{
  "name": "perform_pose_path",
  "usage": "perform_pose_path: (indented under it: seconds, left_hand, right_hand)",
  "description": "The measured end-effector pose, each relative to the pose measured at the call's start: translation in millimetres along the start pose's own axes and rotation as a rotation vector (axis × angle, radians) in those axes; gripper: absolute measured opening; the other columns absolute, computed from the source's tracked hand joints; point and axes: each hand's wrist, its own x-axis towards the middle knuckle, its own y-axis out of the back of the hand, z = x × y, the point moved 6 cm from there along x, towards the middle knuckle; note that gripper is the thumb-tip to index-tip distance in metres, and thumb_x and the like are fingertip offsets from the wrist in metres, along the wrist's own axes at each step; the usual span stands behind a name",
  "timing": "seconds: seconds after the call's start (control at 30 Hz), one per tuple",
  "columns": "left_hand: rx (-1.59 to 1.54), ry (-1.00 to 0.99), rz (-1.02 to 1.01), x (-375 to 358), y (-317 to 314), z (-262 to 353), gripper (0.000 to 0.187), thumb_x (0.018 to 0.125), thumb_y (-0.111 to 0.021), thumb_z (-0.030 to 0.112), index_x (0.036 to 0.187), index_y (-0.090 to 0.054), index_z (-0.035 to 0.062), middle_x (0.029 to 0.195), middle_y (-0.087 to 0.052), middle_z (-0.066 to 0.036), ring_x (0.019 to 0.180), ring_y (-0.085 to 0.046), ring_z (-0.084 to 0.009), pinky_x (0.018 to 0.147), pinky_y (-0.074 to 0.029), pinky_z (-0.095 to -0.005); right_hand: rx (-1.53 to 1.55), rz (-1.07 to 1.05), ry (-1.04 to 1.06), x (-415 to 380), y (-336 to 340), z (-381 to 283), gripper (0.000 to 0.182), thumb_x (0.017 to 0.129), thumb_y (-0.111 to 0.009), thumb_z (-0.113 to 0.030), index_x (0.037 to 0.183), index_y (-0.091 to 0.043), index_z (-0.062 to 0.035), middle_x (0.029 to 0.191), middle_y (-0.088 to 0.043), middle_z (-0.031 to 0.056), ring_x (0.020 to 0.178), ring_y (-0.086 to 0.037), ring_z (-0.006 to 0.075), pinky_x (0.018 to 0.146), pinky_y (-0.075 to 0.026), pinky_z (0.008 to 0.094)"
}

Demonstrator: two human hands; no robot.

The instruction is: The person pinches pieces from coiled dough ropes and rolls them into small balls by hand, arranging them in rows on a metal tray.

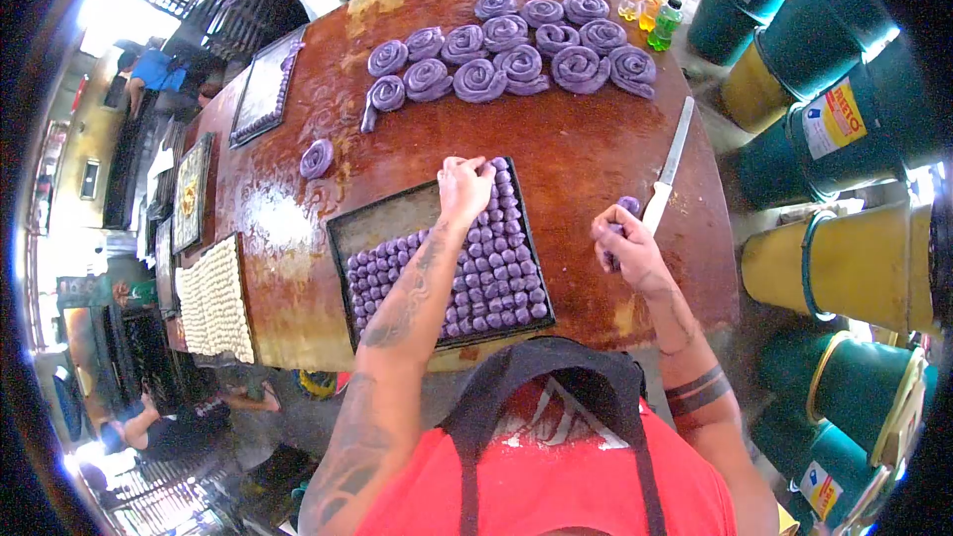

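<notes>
A dark rectangular baking tray (385, 204) lies in front of me, much of it filled with rows of small purple dough balls (483, 283). My left hand (465, 187) reaches over its far part, fingers pinched at a purple dough ball (498, 165) by the far right corner. To the right of the tray, my right hand (625, 243) is closed around a piece of purple dough (627, 205), which pokes out above and below the fingers. Just beyond that hand lies a long knife (671, 164) with a white handle.
Several coiled purple dough rolls (479, 80) sit across the far table; a single coil (317, 159) lies left. More trays (268, 89) and pale dough pieces (213, 300) line the left edge. Bottles (665, 25) stand at the far right. Green and yellow drums (834, 263) flank the table.
</notes>
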Motion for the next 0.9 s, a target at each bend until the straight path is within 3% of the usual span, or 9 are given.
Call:
perform_pose_path:
  seconds: [0.1, 0.2, 0.37, 0.47, 0.5, 0.6, 0.73, 0.8, 0.9]
  left_hand:
    - [-0.324, 0.051, -0.088, -16.6, 0.3, 16.2, 0.029, 0.082, -0.071, 0.020, 0.107, -0.072, 0.0053, 0.099, -0.069, -0.014, 0.097, -0.062, -0.0302, 0.088, -0.051, -0.0390]
    - [-0.744, 0.050, -0.478, -57.3, 35.4, 90.3, 0.027, 0.088, -0.069, 0.018, 0.111, -0.070, 0.0035, 0.100, -0.069, -0.010, 0.092, -0.066, -0.0179, 0.083, -0.053, -0.0326]
    - [-0.761, -0.494, -0.417, -92.7, 83.1, 163.9, 0.022, 0.084, -0.069, 0.014, 0.103, -0.070, 0.0034, 0.091, -0.066, -0.014, 0.091, -0.064, -0.0314, 0.085, -0.050, -0.0372]
    - [-0.709, -0.338, -0.375, -97.9, 67.0, 137.8, 0.023, 0.083, -0.070, 0.015, 0.102, -0.069, 0.0014, 0.092, -0.065, -0.015, 0.088, -0.064, -0.0321, 0.082, -0.052, -0.0375]
    - [-0.696, -0.223, -0.387, -100.0, 58.4, 124.4, 0.022, 0.082, -0.072, 0.014, 0.099, -0.069, -0.0001, 0.089, -0.067, -0.012, 0.081, -0.066, -0.0254, 0.075, -0.053, -0.0346]
    - [-0.811, 0.152, -0.528, -112.7, 32.4, 104.5, 0.023, 0.082, -0.073, 0.016, 0.102, -0.070, 0.0043, 0.094, -0.071, -0.009, 0.083, -0.066, -0.0174, 0.077, -0.053, -0.0330]
    - [-0.819, 0.277, -0.702, -115.2, 27.6, 91.4, 0.020, 0.078, -0.074, 0.012, 0.093, -0.070, 0.0005, 0.080, -0.069, -0.007, 0.075, -0.063, -0.0121, 0.069, -0.051, -0.0281]
    - [-0.634, 0.113, -0.459, -104.2, 36.7, 70.3, 0.015, 0.074, -0.071, 0.009, 0.087, -0.070, 0.0025, 0.079, -0.070, -0.008, 0.075, -0.065, -0.0151, 0.069, -0.052, -0.0308]
    - [-0.510, 0.392, -0.210, -73.4, 30.0, -7.3, 0.016, 0.071, -0.072, 0.007, 0.086, -0.069, 0.0036, 0.084, -0.070, -0.010, 0.080, -0.067, -0.0218, 0.075, -0.053, -0.0342]
  right_hand:
    - [-0.419, 0.189, 0.175, -9.0, -7.9, -12.8, 0.021, 0.088, -0.070, -0.024, 0.090, -0.061, -0.0053, 0.075, -0.064, 0.0024, 0.061, -0.057, 0.0137, 0.057, -0.048, 0.0303]
    - [-0.679, 0.248, -0.040, 0.2, -11.7, 16.5, 0.016, 0.088, -0.068, -0.019, 0.085, -0.064, -0.0029, 0.078, -0.069, 0.0048, 0.063, -0.057, 0.0154, 0.060, -0.050, 0.0338]
    - [-0.343, 0.199, 0.196, 1.8, -20.9, 38.1, 0.018, 0.080, -0.072, -0.018, 0.088, -0.067, -0.0027, 0.091, -0.071, 0.0125, 0.080, -0.066, 0.0240, 0.075, -0.053, 0.0368]
    - [-0.591, 0.170, 0.397, -8.4, -39.3, 3.0, 0.020, 0.079, -0.066, 0.000, 0.098, -0.062, 0.0011, 0.082, -0.062, 0.0089, 0.076, -0.059, 0.0201, 0.070, -0.049, 0.0329]
    - [-0.610, 0.233, 0.469, -12.7, -41.8, -10.4, 0.022, 0.078, -0.069, -0.002, 0.100, -0.063, 0.0001, 0.090, -0.066, 0.0150, 0.084, -0.065, 0.0266, 0.077, -0.051, 0.0347]
    - [-0.659, 0.244, 0.399, -8.6, -36.7, 2.8, 0.025, 0.076, -0.074, -0.005, 0.098, -0.063, -0.0005, 0.094, -0.067, 0.0169, 0.087, -0.067, 0.0287, 0.078, -0.052, 0.0343]
    - [-0.665, 0.003, 0.283, -8.0, -47.6, 4.4, 0.026, 0.075, -0.075, -0.008, 0.097, -0.064, -0.0010, 0.096, -0.067, 0.0178, 0.085, -0.067, 0.0289, 0.075, -0.052, 0.0348]
    - [-0.694, 0.004, 0.258, -5.5, -42.2, 14.3, 0.022, 0.074, -0.073, -0.008, 0.093, -0.065, -0.0023, 0.092, -0.068, 0.0176, 0.084, -0.065, 0.0311, 0.073, -0.052, 0.0373]
    - [-0.867, -0.004, 0.452, -5.5, -44.9, 32.2, 0.018, 0.074, -0.073, -0.014, 0.088, -0.066, -0.0048, 0.092, -0.068, 0.0172, 0.086, -0.064, 0.0350, 0.076, -0.052, 0.0424]
